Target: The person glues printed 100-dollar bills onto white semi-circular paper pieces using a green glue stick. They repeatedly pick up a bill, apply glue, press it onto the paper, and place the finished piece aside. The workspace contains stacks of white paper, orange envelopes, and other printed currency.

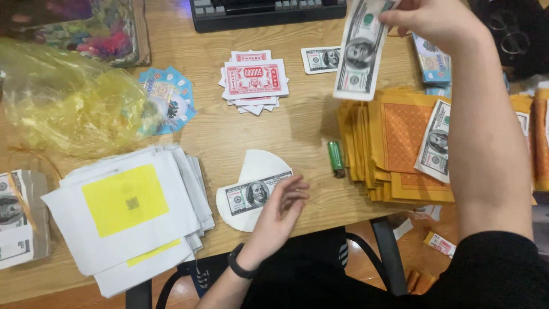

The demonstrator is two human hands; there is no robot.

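My left hand (281, 213), with a dark band on its wrist, rests near the table's front edge, fingers spread, touching a grey-green paper note (254, 194) that lies on a white round paper (255, 166). My right hand (430, 22) is raised at the top right and pinches the top of another paper note (361, 54), which hangs above the table. Under my right forearm lies a thick pile of orange and yellow paper sheets (400, 143) with one more note (434, 143) on top.
A stack of white sheets with yellow squares (126, 212) lies at the left, a yellow plastic bag (68, 103) behind it. Red-and-white paper slips (254, 80), blue paper cutouts (168, 91), a green lighter (335, 155), a dark keyboard (269, 11) and note bundles (17, 223) surround the middle.
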